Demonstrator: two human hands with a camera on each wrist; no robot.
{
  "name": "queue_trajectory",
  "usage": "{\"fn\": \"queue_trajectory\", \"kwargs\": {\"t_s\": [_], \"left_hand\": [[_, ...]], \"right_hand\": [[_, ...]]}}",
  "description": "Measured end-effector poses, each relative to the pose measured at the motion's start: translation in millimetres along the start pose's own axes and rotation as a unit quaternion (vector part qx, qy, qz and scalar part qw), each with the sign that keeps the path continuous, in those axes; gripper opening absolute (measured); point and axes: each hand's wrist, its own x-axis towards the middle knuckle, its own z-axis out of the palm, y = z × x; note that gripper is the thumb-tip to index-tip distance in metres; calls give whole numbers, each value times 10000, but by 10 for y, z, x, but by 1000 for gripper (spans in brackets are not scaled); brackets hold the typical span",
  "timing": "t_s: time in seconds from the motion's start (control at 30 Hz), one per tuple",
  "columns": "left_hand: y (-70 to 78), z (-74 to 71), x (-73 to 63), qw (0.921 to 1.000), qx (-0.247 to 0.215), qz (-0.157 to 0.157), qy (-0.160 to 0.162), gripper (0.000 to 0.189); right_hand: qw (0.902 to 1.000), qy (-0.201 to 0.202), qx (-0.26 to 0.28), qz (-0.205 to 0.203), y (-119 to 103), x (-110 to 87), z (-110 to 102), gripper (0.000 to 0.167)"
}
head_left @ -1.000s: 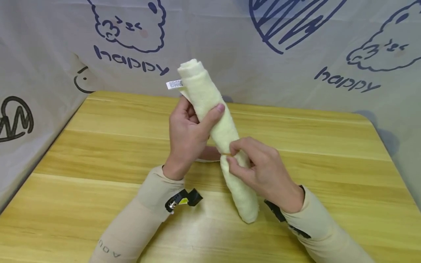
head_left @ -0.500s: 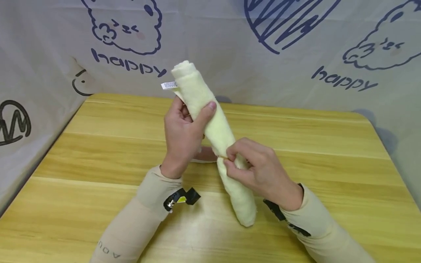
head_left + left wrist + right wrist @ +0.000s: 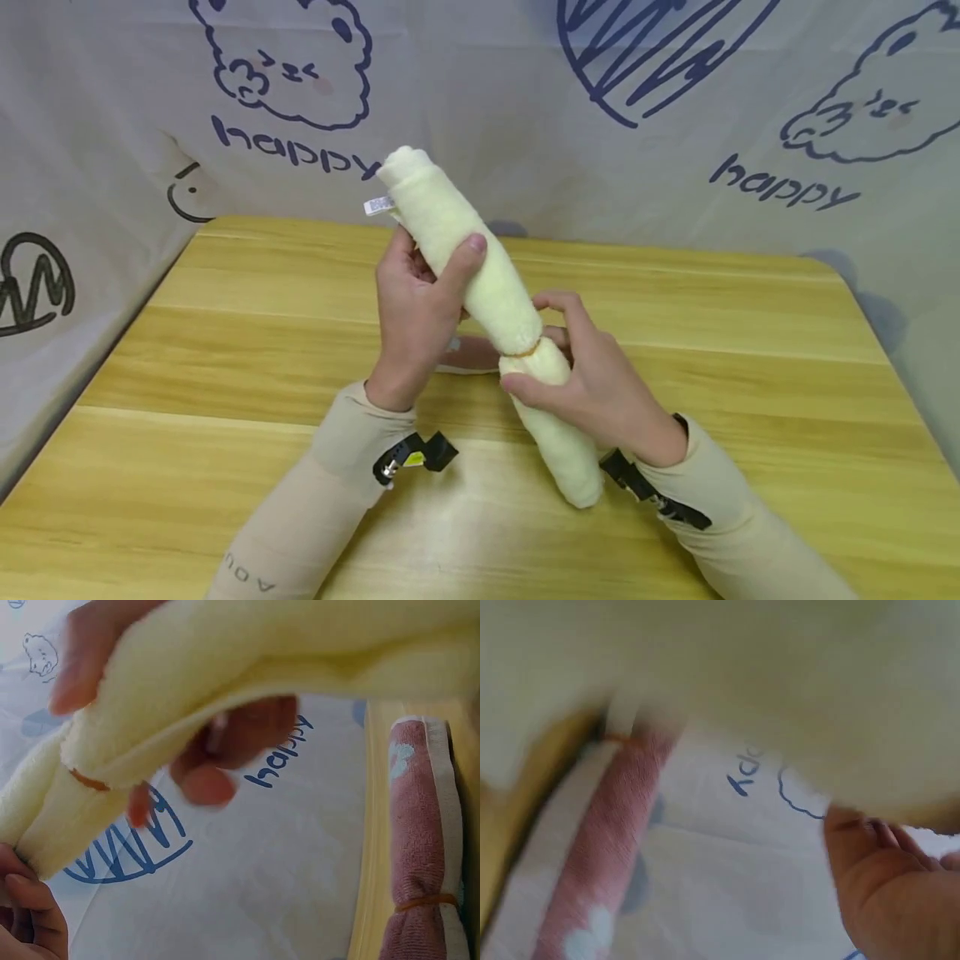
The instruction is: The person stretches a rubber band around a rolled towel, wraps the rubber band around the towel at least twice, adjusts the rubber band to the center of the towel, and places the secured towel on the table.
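Note:
A pale yellow towel (image 3: 450, 217), rolled into a long fluffy tube, is held slanting above the table. An orange-brown rubber band (image 3: 522, 351) cinches it near its middle, and a small white label (image 3: 378, 206) sticks out close to its upper end. My left hand (image 3: 416, 317) grips the upper half, thumb across the front and fingers behind. Just below the band, my right hand (image 3: 600, 387) holds the lower half between its thumb in front and its fingers on the far side. In the right wrist view the yellow towel (image 3: 742, 682) is blurred and fills the top.
On the wooden table (image 3: 225, 467) behind the hands lies a pink rolled towel (image 3: 472, 353), partly hidden in the head view. The left wrist view shows this pink towel (image 3: 420, 817) with a brown band around it. A white cloth (image 3: 465, 75) with drawings hangs behind the table.
My right hand has let go of its pinch on the rubber band and now grips the towel below it. The towel's upper end has tipped left and slightly down.

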Motion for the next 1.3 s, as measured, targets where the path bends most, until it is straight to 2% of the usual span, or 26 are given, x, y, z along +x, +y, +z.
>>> {"fn": "queue_trajectory", "kwargs": {"t_s": [0.1,0.2,0.33,0.6,0.7,0.83,0.93,1.07,1.2,1.3], "left_hand": [[-17,-37,7,9999,-40,-63,116,35],[-62,-114,18,9996,28,-120,267,33],[-125,-268,41,9984,105,-245,494,32],[-172,-571,126,9960,-5,-473,754,20],[-171,-697,136,9946,13,-648,815,20],[-176,-906,97,9909,-270,-1024,830,25],[-182,-1049,33,9861,-495,-1392,758,29],[-192,-1202,-79,9811,-586,-1777,488,32],[-206,-1334,-190,9765,-531,-2080,172,34],[-224,-1433,-259,9727,-289,-2300,-113,35]], "right_hand": [[9983,-498,-114,291,53,30,-9,69],[9966,-714,-366,186,120,56,-5,57],[9954,-683,-667,88,198,87,-34,45],[9857,-630,-1559,-39,312,142,-188,50],[9824,-773,-1696,-77,351,161,-248,47],[9787,-988,-1798,-67,396,169,-348,45],[9782,-1102,-1759,-26,435,170,-438,45],[9800,-1243,-1552,70,497,160,-553,45],[9832,-1355,-1204,217,561,129,-640,44],[9847,-1428,-950,314,612,91,-685,42]]}}
